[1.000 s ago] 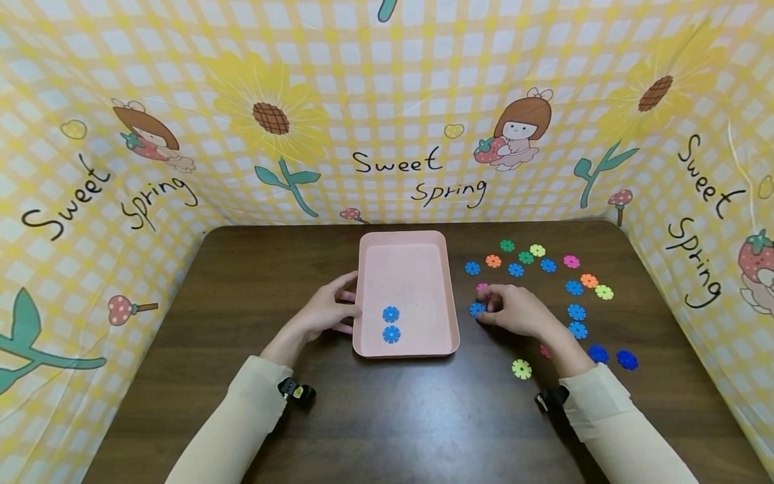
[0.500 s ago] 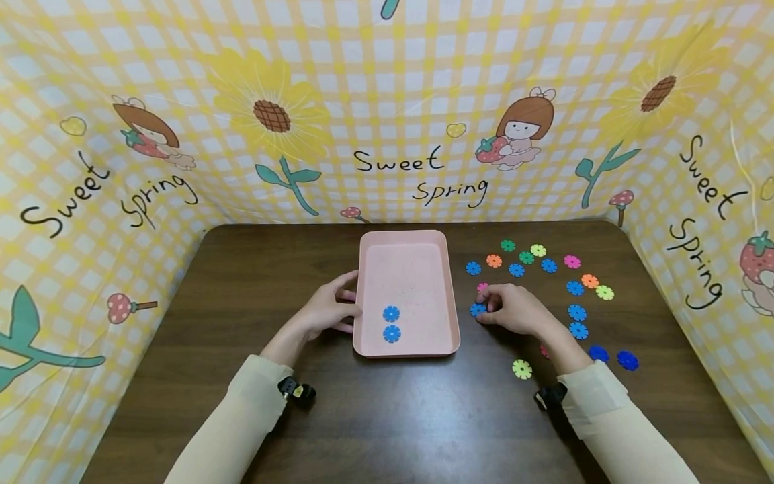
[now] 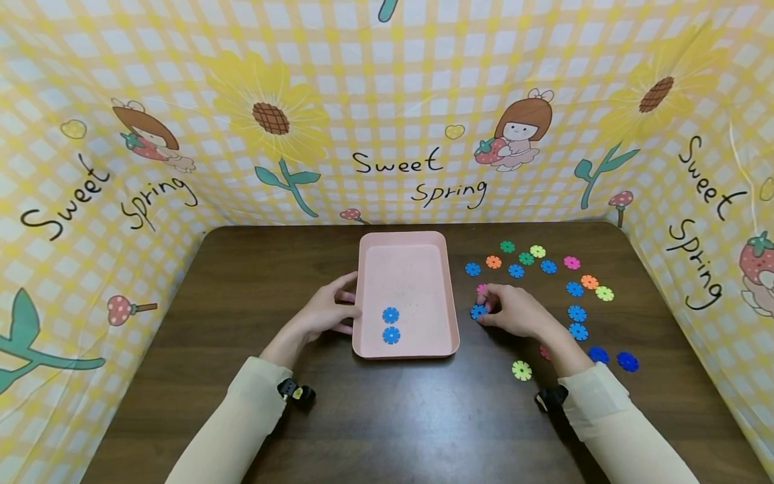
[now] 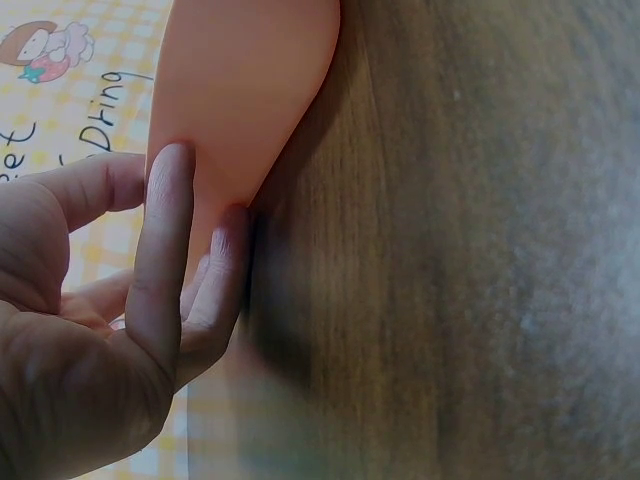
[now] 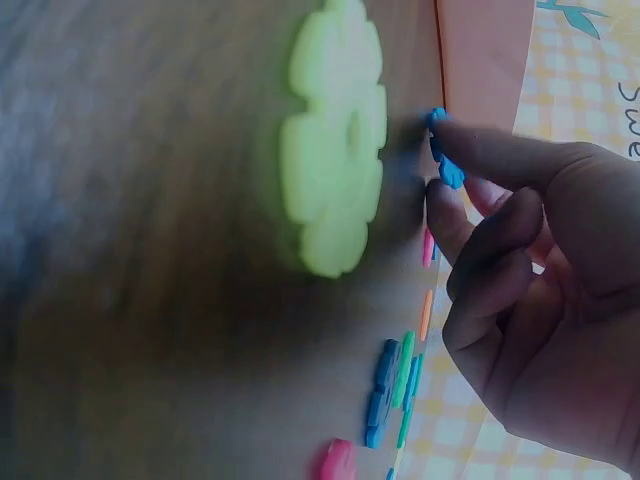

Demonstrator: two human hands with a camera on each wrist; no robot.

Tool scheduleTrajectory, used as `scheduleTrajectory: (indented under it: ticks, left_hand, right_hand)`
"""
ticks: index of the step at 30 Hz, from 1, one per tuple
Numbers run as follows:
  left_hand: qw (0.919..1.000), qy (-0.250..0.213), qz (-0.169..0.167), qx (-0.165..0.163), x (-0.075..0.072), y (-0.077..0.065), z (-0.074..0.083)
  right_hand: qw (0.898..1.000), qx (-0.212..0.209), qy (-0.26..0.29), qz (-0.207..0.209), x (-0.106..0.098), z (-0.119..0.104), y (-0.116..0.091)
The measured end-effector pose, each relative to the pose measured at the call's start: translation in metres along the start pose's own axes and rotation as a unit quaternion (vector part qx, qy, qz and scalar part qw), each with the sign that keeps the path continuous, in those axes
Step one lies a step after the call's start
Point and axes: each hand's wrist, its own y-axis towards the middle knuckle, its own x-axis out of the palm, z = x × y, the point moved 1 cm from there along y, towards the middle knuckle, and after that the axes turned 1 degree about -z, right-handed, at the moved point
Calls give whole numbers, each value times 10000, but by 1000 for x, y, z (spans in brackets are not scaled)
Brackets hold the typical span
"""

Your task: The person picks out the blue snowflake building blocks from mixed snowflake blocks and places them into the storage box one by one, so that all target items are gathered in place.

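My left hand [image 3: 326, 306] touches the left side of a pink tray [image 3: 405, 269] with its fingers. In the left wrist view, fingers [image 4: 168, 180] rest against the tray's outer wall [image 4: 245, 70]. To the right of the tray, my right hand [image 3: 517, 309] pinches a blue notched plastic disc [image 3: 478, 312] between thumb and fingertip. The right wrist view has this blue disc [image 5: 452, 174] tilted, low by the table. Inside the tray, two blue discs [image 3: 391, 315] lie one in front of the other. A pink disc [image 3: 481, 288] is partly hidden behind my right hand.
Several loose discs in green, orange, pink, yellow and blue [image 3: 517, 271] lie on the brown table's right side. A yellow-green disc [image 3: 522, 370] sits nearer me, and a pink disc [image 3: 545, 352] is half under my right wrist. Checked cloth [image 3: 387, 101] surrounds the table [image 3: 254, 255].
The blue disc at my right fingertips has shifted very slightly. Both hands and the tray stay practically where they were.
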Motion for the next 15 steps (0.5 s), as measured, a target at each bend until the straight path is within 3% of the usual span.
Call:
scheduleTrajectory:
  ticks: [15]
  left_hand:
    - [10000, -2, -71, -13, -1, -1, 1]
  right_hand:
    - [9977, -341, 535, 228, -3, -2, -7]
